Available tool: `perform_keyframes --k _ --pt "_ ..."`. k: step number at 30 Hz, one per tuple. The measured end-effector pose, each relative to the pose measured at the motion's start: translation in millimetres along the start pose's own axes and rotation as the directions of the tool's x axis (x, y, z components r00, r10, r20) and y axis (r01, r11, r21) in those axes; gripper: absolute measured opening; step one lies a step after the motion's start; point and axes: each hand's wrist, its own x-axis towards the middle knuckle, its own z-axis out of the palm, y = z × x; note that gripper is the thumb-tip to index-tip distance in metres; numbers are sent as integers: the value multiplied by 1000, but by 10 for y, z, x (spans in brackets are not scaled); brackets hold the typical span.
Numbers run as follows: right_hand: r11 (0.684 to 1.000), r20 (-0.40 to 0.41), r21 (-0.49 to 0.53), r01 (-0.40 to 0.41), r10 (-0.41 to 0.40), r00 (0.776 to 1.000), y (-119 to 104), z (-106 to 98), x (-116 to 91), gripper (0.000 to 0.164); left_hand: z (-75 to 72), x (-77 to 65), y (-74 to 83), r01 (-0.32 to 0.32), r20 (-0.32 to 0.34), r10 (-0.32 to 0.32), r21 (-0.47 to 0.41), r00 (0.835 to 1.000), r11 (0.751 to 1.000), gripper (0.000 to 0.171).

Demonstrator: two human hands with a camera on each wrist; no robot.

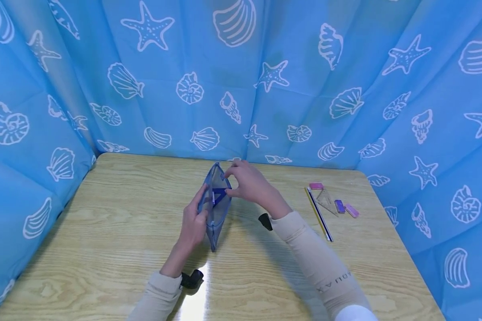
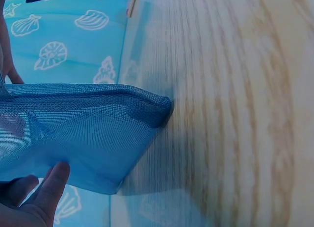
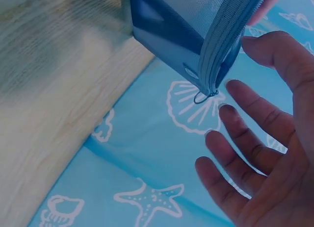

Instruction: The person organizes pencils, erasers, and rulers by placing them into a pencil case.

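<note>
A blue-grey mesh zip pouch [image 1: 213, 234] stands on edge on the table, its zipped mouth spread apart. My left hand [image 1: 193, 223] holds it by the left side; in the left wrist view its fingers [image 2: 55, 188] lie against the mesh. Inside the pouch shows a dark blue item [image 1: 218, 196], part-hidden by the walls. My right hand [image 1: 249, 180] is at the right rim of the mouth. In the right wrist view its fingers [image 3: 255, 107] are spread and slightly bent beside the zipper [image 3: 216, 55], with nothing gripped. A small pull ring [image 3: 200, 98] hangs at the zipper's end.
On the right of the table lie a yellow pencil [image 1: 314, 207], a dark blue pencil [image 1: 321, 216], a clear set square [image 1: 325, 201], a pink block [image 1: 316, 186], a purple block [image 1: 339, 206] and another pink piece [image 1: 351, 210]. A blue shell-patterned curtain [image 1: 241, 89] surrounds the table.
</note>
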Motion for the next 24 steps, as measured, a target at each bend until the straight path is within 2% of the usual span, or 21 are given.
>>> perform_keyframes --k 11,18,24 --pt "989 -83 147 33 -21 996 156 75 -297 36 8 -12 -18 -8 -2 8 -27 1000 1000 78" --pt "965 -90 256 -47 72 993 364 191 -568 33 2 -13 -7 18 15 -17 -37 1000 999 80" --pt "951 -118 296 -87 126 985 611 290 -813 33 -25 -26 5 35 18 -34 -38 999 999 81"
